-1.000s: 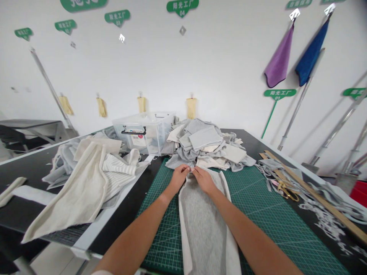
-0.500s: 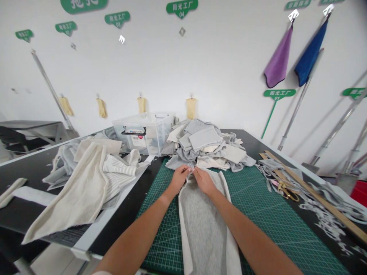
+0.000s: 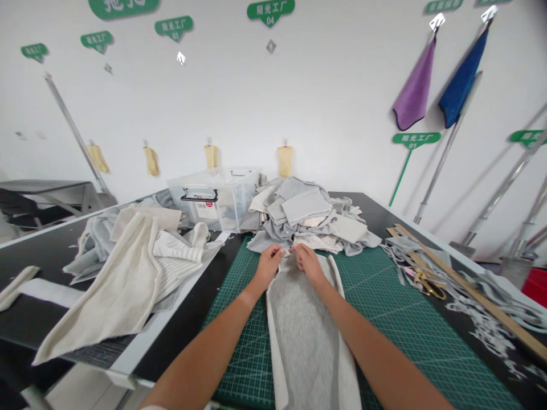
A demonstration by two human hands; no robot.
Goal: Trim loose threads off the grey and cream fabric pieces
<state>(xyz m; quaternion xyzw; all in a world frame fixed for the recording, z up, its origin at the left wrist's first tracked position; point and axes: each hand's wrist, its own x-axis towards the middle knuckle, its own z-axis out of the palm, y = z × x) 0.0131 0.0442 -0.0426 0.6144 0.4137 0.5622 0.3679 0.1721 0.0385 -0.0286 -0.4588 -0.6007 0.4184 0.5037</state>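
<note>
A long grey cloth (image 3: 308, 330) with pale side edges lies lengthwise on the green cutting mat (image 3: 384, 319). At its far left corner, my left hand (image 3: 270, 263) is closed in a pinch on the edge. My right hand (image 3: 306, 262) is beside it with fingers pinched together at the same far edge, a small gap between the two hands. The fingertips partly hide the bit of edge they grip. Just beyond them rises a heap of grey and cream cloth pieces (image 3: 305, 210).
A clear plastic box (image 3: 205, 199) stands behind on the left, near a pile of cream and striped cloth (image 3: 123, 279). To the right lie gold-handled scissors (image 3: 428, 285), a long wooden strip (image 3: 474, 293) and white fabric scraps (image 3: 482, 333).
My right hand has shifted slightly right and up, away from my left hand, opening a small gap between them. The left hand and the cloth have hardly moved.
</note>
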